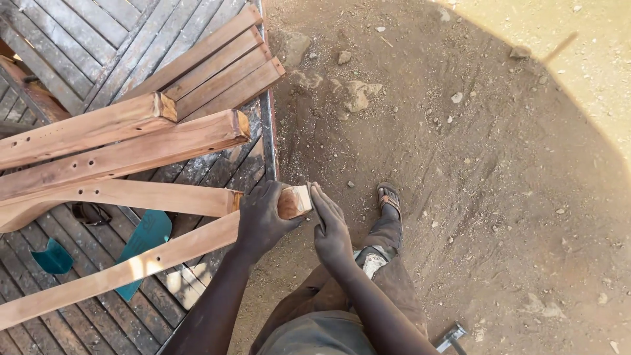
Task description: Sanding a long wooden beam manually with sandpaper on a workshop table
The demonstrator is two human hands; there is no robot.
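Observation:
My left hand (261,217) grips the end of a long pale wooden beam (131,266) that runs from lower left up to the table's edge. The beam's cut end (294,201) sticks out past my fingers. My right hand (330,230) rests flat against that cut end, fingers stretched along it, holding nothing that I can see. Three more thick wooden beams (125,154) with drilled holes lie across the table above the held one.
The beams rest on a slatted wooden table (79,39) with a metal edge (268,131). Teal plastic pieces (148,236) lie on the slats. Dirt ground with stones (358,92) lies to the right; my sandalled foot (388,197) and a metal tool (450,338) are below.

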